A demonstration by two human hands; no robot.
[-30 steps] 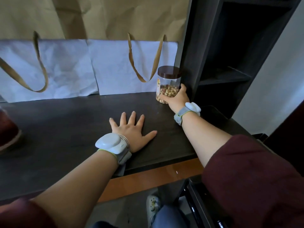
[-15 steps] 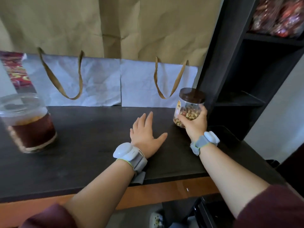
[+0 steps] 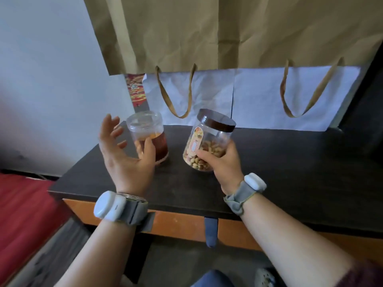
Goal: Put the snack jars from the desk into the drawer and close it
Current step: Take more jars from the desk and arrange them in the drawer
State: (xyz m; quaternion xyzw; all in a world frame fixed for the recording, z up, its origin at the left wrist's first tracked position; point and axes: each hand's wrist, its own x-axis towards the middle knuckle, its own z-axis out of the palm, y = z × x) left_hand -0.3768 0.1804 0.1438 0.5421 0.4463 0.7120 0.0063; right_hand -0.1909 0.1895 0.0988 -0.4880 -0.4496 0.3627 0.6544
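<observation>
Being carried in the right hand (image 3: 222, 164) is the clear plastic jar of mixed nuts with a dark brown screw lid (image 3: 209, 141); it is tilted, lifted clear of the dark wooden bench (image 3: 290, 162), and the fingers (image 3: 204, 153) are wrapped around its lower half. The second jar, a clear plastic tub with a clear lid and dark red-brown contents (image 3: 149, 135), is standing on the bench near its left end. The left hand (image 3: 124, 156) is being brought around it with fingers spread, the thumb just at its wall; whether contact is made cannot be told. For a sound pickup, the tub is best enclosed low and all round before being lifted, and the nut jar levelled. No drawer is being shown open. Compared with half a second earlier, the left hand is no longer lying flat on the bench, and the nut jar is being held nearer the tub.
</observation>
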